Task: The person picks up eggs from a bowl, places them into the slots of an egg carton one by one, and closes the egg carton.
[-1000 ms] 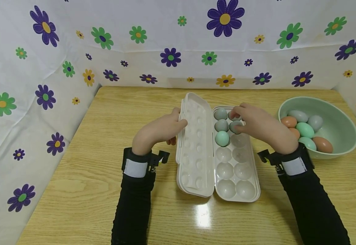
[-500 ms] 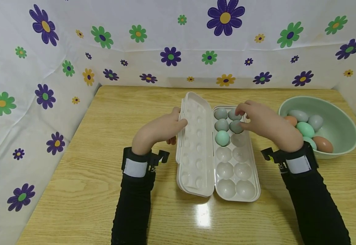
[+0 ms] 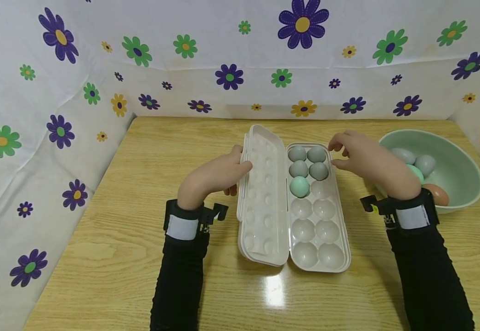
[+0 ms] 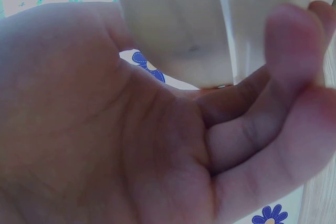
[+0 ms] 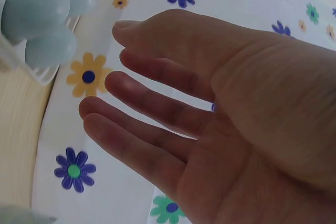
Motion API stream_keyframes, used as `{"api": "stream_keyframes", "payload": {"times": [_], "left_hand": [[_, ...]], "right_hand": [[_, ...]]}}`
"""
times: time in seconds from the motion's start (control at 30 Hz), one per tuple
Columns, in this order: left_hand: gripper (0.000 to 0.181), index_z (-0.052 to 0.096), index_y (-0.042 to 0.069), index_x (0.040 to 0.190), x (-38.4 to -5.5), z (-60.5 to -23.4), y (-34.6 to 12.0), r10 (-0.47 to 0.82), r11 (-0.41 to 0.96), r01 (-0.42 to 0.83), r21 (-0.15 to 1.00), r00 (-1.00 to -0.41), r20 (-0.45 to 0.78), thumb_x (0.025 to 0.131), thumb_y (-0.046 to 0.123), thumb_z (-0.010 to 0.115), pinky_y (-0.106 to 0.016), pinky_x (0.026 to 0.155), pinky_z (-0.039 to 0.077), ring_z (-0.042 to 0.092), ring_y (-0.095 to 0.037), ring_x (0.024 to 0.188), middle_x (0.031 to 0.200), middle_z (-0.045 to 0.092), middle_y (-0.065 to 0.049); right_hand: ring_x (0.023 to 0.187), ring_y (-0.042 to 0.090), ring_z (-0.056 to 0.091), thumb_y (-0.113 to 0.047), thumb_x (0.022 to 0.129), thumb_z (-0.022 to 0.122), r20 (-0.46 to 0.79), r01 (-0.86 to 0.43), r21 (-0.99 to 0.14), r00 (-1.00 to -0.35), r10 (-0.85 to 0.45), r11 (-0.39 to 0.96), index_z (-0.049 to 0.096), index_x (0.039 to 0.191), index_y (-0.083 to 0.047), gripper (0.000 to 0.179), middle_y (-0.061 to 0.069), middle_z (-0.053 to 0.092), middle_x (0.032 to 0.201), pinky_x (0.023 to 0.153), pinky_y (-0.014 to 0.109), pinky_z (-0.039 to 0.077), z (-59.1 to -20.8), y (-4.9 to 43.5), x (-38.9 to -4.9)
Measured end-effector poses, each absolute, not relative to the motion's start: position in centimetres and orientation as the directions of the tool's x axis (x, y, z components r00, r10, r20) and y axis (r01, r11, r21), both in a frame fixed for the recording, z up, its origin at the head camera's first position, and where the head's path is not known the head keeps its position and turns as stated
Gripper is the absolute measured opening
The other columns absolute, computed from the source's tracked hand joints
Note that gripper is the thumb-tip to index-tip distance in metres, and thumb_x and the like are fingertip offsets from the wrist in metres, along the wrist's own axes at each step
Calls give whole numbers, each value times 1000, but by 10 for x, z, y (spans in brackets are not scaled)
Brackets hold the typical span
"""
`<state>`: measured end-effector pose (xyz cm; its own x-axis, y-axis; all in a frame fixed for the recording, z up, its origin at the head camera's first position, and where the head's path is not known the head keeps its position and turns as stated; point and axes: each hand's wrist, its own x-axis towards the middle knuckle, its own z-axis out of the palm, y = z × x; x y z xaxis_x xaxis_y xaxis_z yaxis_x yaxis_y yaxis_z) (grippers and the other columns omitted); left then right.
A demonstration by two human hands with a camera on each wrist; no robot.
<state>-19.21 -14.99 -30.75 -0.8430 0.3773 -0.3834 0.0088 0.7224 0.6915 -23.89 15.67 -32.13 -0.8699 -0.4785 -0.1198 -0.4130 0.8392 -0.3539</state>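
A white plastic egg carton stands on the table with its lid [image 3: 266, 202] raised on the left and its egg tray [image 3: 324, 209] on the right. My left hand [image 3: 212, 177] grips the outer edge of the lid, thumb on the inner side, fingers behind. In the tray's far end sit several grey-blue eggs [image 3: 318, 171], with one mint-green egg [image 3: 299, 186] in front of them. Just right of the tray's far corner hovers my right hand [image 3: 368, 158], fingers relaxed and apart. The right wrist view shows this hand [image 5: 210, 103] holding nothing, the eggs [image 5: 37, 6] beyond its fingertips.
A pale green bowl [image 3: 456, 170] stands at the right of the table, partly covered by the right forearm. Grey eggs [image 3: 425, 164] and a brown egg [image 3: 437, 195] show in it. A flower-patterned cloth [image 3: 264, 82] hangs behind and to the left of the wooden table [image 3: 132, 220].
My right hand has let go of a grey-blue egg in the tray's far right and moved right, off the carton. The left hand keeps its grip on the lid.
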Motion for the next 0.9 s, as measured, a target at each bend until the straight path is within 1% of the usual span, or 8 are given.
{"api": "stream_keyframes", "payload": {"times": [0.2,0.43,0.57,0.9], "left_hand": [[44,25,1,134,-193,-309,-150,380,718,11,696,-844,-379,98,27,29,-30,52,45,51,-23,55,72,51,-10],[47,23,1,136,-194,-310,-150,371,730,7,684,-844,-387,98,28,29,-31,53,46,52,-23,56,72,52,-10],[47,22,1,137,-194,-311,-150,374,726,10,688,-845,-383,99,28,29,-29,52,44,51,-22,55,72,52,-9],[50,20,0,139,-193,-310,-150,358,746,3,666,-844,-398,99,29,30,-28,52,45,53,-23,56,71,53,-10]], "right_hand": [[100,34,54,-14,88,63,-157,-328,-379,-899,-409,865,55,117,0,33,21,57,116,82,48,47,-320,176,-244],[100,33,54,-17,89,62,-153,-291,-392,-915,-374,873,54,119,-1,35,21,57,115,80,49,47,-318,194,-248],[102,36,54,-20,90,61,-168,-244,-409,-927,-336,879,53,121,-1,37,22,57,117,82,51,47,-317,203,-249],[108,40,52,-27,93,58,-177,-191,-462,-937,-301,866,49,124,0,42,24,53,123,86,56,44,-315,224,-250]]}}
